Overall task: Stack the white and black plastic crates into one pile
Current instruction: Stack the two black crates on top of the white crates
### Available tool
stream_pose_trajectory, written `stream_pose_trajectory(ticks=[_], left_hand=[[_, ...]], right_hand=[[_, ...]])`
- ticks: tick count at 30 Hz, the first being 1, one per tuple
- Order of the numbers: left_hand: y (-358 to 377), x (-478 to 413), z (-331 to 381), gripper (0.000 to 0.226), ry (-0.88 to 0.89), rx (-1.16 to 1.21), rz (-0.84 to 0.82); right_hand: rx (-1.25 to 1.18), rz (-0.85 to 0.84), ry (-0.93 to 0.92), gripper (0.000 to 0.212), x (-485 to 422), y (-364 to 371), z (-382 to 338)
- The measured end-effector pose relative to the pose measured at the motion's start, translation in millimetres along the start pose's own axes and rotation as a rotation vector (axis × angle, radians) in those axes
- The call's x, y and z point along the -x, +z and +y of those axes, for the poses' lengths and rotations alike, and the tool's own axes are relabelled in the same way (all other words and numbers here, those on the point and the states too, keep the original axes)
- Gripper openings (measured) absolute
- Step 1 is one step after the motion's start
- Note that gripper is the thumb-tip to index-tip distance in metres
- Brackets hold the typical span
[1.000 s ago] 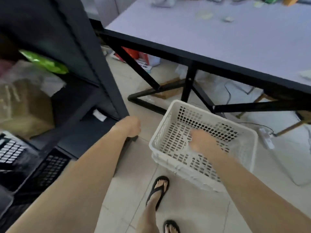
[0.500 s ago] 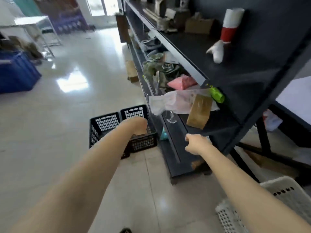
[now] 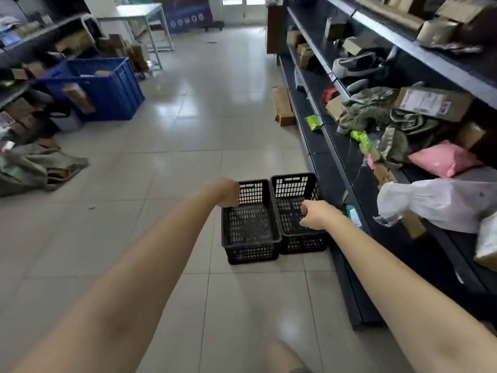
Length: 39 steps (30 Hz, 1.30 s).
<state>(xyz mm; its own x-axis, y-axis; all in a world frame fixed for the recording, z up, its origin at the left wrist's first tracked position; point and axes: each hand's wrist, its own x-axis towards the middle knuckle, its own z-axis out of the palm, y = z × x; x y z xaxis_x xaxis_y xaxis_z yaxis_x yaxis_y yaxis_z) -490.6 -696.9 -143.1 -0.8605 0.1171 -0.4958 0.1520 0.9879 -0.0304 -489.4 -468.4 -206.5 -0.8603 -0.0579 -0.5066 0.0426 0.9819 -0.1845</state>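
Tiled floor [image 3: 188, 135]: 2 black crates [image 3: 251, 224] below left hand [image 3: 228, 193], right hand [image 3: 314, 215].

storeroom | dark shelving [image 3: 336, 146] of parcels [image 3: 433, 102] | blue bin [image 3: 107, 87] | tiled floor [image 3: 188, 157]

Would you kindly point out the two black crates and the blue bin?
Left black crate [image 3: 250, 224], head view: its perforated floor.
Right black crate [image 3: 293, 186], head view: its far wall.
Blue bin [image 3: 113, 95], head view: its near wall.

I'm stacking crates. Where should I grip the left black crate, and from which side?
Probably the short end walls, from above: the left black crate stands upright, open-topped, a handle slot in its far end; the right black crate blocks one long side.
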Motion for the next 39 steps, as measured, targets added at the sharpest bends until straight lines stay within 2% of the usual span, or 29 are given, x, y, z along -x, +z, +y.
stream_pose_trajectory(ticks=[11, 17, 21, 24, 27, 33, 39], left_hand=[[-57, -170, -162, 0.038, -0.019, 0.105, -0.071], [-94, -272, -241, 0.037, 0.049, 0.066, -0.069], [-116, -349, -281, 0.030, 0.172, -0.039, -0.083], [-138, -398, -298, 0.022, 0.324, -0.133, -0.059], [-151, -429, -307, 0.034, 0.480, -0.212, -0.056], [-159, -464, -295, 0.038, 0.721, -0.382, -0.124], [-128, -497, -278, 0.041, 0.817, -0.392, -0.167]], right_hand=[[0.000, -0.080, 0.093, 0.045, -188, -41, -133], [-0.035, -0.057, 0.159, 0.040, -274, -72, -186], [-0.133, -0.010, 0.275, 0.039, -322, -80, -219], [-0.219, 0.038, 0.398, 0.036, -345, -86, -243], [-0.313, 0.060, 0.538, 0.040, -354, -84, -266], [-0.439, 0.083, 0.758, 0.041, -349, -70, -284], [-0.560, 0.032, 0.894, 0.035, -338, -35, -283]])
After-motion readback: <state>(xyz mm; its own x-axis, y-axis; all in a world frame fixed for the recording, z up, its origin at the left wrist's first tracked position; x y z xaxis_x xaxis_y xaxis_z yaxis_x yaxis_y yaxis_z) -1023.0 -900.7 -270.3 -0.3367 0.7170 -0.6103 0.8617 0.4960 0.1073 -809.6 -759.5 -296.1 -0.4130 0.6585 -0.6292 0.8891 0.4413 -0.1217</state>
